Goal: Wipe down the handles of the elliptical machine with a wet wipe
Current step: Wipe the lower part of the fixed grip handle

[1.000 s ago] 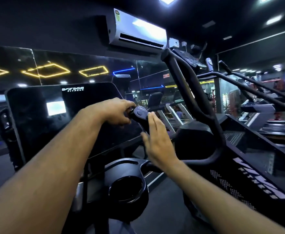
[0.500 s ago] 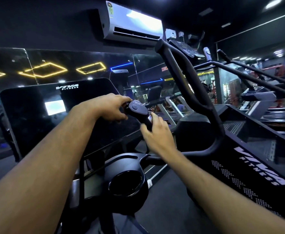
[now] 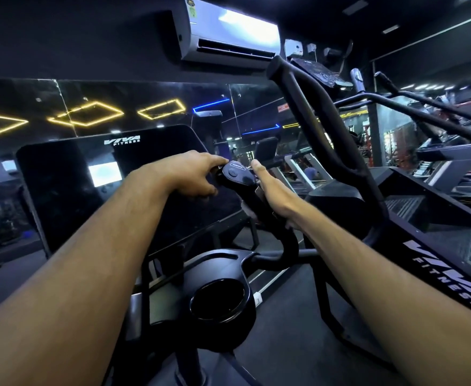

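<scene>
The elliptical's short black handle [image 3: 237, 176] rises at centre, topped by a button pad. My left hand [image 3: 198, 174] grips the handle's top from the left, fingers curled behind the pad. My right hand [image 3: 270, 190] is wrapped round the handle's right side just below the pad, index finger stretched up to the pad's edge. A small pale patch of the wet wipe [image 3: 259, 192] shows between my right palm and the handle; the rest of the wipe is hidden under the hand.
The dark console screen [image 3: 103, 190] stands left of the handle. A round black cup holder [image 3: 217, 302] sits below. The tall curved moving handlebar [image 3: 312, 126] rises at the right, and a neighbouring black machine [image 3: 437, 260] stands beyond it. A mirror wall lies ahead.
My right hand closed from flat and open onto the handle, then slid up it until the index finger reached the button pad. My left hand stayed on the handle's top.
</scene>
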The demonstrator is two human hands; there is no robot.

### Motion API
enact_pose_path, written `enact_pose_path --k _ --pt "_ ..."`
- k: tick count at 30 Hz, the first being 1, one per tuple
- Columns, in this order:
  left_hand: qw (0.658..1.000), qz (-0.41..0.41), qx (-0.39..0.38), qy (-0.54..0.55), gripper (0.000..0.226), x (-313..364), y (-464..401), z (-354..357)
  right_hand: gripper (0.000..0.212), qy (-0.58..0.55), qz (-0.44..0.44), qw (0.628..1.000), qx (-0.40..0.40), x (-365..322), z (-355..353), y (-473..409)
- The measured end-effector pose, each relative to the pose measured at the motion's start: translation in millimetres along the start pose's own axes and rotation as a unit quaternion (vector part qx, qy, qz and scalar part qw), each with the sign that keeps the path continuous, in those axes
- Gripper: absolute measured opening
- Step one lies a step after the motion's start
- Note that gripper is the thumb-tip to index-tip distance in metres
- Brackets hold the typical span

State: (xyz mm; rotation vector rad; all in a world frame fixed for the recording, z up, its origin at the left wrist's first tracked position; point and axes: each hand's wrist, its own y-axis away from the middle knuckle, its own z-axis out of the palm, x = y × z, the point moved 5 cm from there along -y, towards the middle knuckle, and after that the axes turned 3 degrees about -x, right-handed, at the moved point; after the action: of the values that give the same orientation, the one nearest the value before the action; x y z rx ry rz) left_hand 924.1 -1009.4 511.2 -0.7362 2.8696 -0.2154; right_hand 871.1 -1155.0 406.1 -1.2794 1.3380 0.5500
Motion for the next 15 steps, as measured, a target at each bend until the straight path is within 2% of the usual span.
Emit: enact_pose_path --k 4,7,10,13,15 --pt "1.000 -0.010 -0.006 0.006 0.079 -3.2 -0.9 1.9 0.089 -0.073 0.027 0.994 -0.074 14.6 -0.8 0.0" --pt "1.000 -0.013 -0.007 0.002 0.080 -3.1 -0.7 1.9 0.079 -0.108 0.048 0.990 -0.082 18.3 -0.6 2.3" --pt "1.000 -0.011 -0.007 -0.001 0.080 -2.1 0.4 1.4 0.080 -0.095 0.062 0.991 -0.074 17.5 0.1 7.2" --pt "1.000 -0.007 -0.007 -0.003 0.082 -1.1 0.9 1.5 0.077 -0.078 0.053 0.995 -0.028 22.8 -1.4 13.7" --pt "1.000 -0.007 -0.007 -0.006 0.082 -1.5 0.9 2.1 0.074 -0.041 0.049 0.996 0.057 39.0 -5.4 17.3"
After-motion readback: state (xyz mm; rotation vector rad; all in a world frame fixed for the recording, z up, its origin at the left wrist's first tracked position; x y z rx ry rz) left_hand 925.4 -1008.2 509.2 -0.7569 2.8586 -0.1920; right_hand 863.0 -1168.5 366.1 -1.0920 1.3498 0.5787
